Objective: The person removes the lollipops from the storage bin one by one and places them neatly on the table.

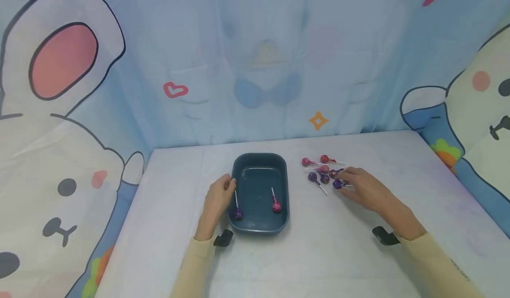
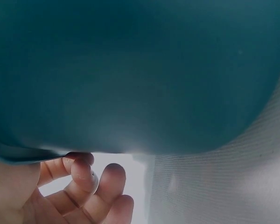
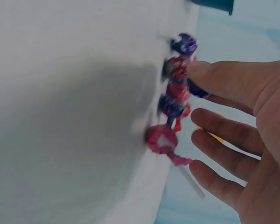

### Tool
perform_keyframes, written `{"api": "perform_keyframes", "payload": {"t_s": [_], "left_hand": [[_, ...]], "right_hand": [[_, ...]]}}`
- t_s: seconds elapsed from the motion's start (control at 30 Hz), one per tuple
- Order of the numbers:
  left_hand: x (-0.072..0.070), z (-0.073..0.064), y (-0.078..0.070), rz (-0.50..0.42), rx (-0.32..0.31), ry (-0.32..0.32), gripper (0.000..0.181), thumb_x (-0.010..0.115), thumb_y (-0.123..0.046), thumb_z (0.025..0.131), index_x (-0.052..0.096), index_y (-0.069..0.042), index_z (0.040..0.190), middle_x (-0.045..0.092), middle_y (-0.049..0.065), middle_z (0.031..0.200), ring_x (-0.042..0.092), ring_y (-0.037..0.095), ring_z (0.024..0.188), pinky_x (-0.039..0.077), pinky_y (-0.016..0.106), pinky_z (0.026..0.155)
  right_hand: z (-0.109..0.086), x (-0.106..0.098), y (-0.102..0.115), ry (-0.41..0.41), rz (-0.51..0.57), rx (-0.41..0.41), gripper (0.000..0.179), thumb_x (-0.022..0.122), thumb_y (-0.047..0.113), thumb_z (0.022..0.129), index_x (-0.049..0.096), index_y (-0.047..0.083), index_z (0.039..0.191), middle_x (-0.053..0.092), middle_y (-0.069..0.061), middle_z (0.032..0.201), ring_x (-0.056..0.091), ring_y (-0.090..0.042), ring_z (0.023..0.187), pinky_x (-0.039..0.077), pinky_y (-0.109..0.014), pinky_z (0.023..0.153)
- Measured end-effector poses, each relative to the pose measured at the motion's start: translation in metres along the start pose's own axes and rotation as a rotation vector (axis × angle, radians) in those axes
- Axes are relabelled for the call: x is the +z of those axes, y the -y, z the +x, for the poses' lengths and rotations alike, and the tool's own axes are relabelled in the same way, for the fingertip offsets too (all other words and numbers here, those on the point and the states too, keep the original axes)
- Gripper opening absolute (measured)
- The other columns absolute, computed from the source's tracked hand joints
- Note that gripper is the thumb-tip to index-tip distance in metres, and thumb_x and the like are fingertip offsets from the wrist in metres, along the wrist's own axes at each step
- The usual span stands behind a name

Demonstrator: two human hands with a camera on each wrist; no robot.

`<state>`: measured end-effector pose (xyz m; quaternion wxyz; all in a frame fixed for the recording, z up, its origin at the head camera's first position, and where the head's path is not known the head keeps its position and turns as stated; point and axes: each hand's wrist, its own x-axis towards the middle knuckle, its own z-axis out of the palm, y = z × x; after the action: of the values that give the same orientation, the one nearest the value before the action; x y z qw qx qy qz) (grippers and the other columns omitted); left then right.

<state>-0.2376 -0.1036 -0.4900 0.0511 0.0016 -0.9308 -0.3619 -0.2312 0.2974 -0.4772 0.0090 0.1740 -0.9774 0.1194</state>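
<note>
A dark teal tray (image 1: 260,232) stands on the white table. My left hand (image 1: 218,196) grips its left rim between thumb and curled fingers; in the left wrist view the tray's wall fills most of the picture. Inside lie a purple lollipop (image 1: 238,213) at the left and a pink lollipop (image 1: 276,207) at the right. My right hand (image 1: 364,189) is over the right edge of a loose group of lollipops. Its thumb and forefinger stand apart around a purple lollipop (image 1: 338,184); whether they touch it I cannot tell. The other fingers are loosely bent.
Several red, pink and purple lollipops lie close together right of the tray, among them a red lollipop (image 1: 324,159) at the back and a purple lollipop (image 1: 312,177) in front. A blue cartoon-printed curtain (image 1: 263,67) hangs behind the table (image 1: 318,253).
</note>
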Motion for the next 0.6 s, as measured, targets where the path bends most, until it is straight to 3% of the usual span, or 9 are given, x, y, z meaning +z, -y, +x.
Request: {"api": "perform_keyframes", "payload": {"t_s": [0.3,0.6], "left_hand": [[0.001,0.0,0.001,0.009,-0.014,0.004,0.024,0.046,-0.034,0.094,0.048,-0.016,0.078,0.048,0.0,0.063,0.042,0.013,0.054,0.031,0.027,0.047],[0.001,0.0,0.001,0.003,-0.01,0.01,0.025,0.046,-0.034,0.094,0.049,-0.016,0.078,0.048,0.001,0.062,0.042,0.014,0.053,0.032,0.027,0.046]], "right_hand": [[0.0,0.011,-0.011,-0.019,-0.023,-0.037,0.034,0.073,0.018,0.077,0.064,0.008,0.108,0.054,-0.018,0.118,0.045,-0.039,0.113,0.038,-0.055,0.093],[0.001,0.012,-0.014,0.009,-0.022,-0.028,0.035,0.072,0.021,0.077,0.063,0.008,0.109,0.054,-0.018,0.119,0.045,-0.04,0.113,0.037,-0.055,0.093]]}}
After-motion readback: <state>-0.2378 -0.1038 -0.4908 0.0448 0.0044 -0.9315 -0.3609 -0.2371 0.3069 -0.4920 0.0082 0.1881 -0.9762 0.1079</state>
